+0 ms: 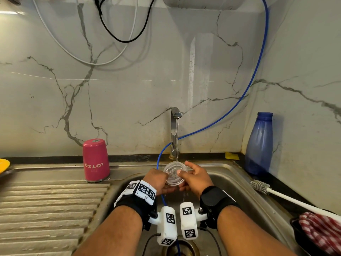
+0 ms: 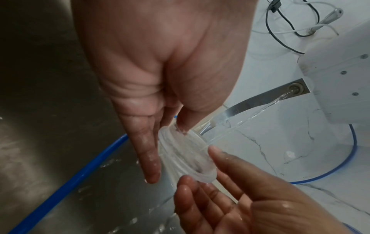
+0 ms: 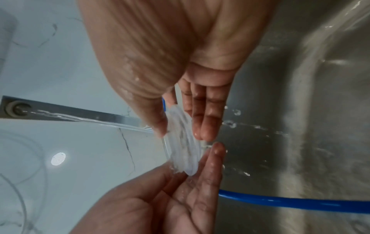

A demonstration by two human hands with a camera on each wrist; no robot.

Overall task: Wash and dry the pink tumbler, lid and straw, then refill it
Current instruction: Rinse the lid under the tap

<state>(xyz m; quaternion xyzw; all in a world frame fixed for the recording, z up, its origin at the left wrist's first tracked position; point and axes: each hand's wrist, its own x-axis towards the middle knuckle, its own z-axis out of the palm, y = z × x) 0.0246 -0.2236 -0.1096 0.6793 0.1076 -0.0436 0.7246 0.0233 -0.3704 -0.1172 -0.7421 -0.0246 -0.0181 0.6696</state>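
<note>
The clear lid (image 1: 174,174) sits under the running tap (image 1: 175,126), over the sink (image 1: 239,183). My left hand (image 1: 165,179) pinches its left edge, thumb on top and fingers beneath. On the other side, my right hand (image 1: 181,175) pinches it the same way. Water strikes the lid's upper face. In the left wrist view the lid (image 2: 186,158) is wet and tilted between both hands. The right wrist view shows the lid (image 3: 182,145) edge-on. The pink tumbler (image 1: 96,161) stands upside down on the drainboard, left of the sink. No straw is in view.
A blue hose (image 1: 238,102) runs from the wall down into the sink. At the back right stands a blue bottle (image 1: 259,145). A white bottle brush (image 1: 276,193) and a red checked cloth (image 1: 321,231) lie to the right. A yellow item (image 1: 3,165) is at the far left.
</note>
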